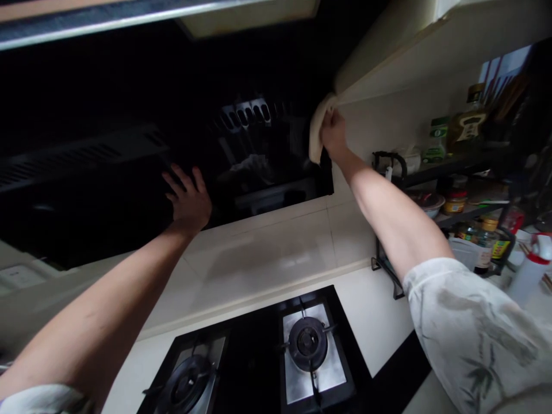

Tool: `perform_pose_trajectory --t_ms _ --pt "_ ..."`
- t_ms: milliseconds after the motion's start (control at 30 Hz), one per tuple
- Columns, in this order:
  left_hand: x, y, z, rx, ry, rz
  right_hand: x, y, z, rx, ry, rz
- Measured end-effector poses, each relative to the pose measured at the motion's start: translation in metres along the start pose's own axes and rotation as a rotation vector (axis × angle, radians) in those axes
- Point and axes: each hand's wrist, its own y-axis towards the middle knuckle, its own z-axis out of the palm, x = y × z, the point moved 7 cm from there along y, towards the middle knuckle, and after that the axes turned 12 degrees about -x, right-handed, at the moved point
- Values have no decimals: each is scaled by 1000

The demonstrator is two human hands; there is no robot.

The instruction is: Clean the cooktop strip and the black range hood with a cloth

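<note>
A black glossy range hood (107, 172) hangs over the stove and fills the upper left of the view. My left hand (188, 198) lies flat on its lower front panel, fingers spread, holding nothing. My right hand (333, 135) is raised to the hood's upper right corner and grips a cream cloth (318, 123), pressing it against the hood's edge next to the pale wall cabinet (409, 52).
Below is a black gas stove (259, 356) with two burners on a white counter (371, 310). White wall tiles (267, 247) lie behind it. A black rack (457, 190) at right holds bottles, jars and bowls. A white bottle with a red cap (532, 267) stands far right.
</note>
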Motion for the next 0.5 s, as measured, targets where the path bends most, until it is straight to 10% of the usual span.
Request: perform_pose_trajectory --t_ms 133,500 --pt "-2 -1 -2 18 -7 6 -4 10 12 -15 49 -59" --pt "-5 -1 -7 0 -4 27 -82 -128 -41 180 -120 188"
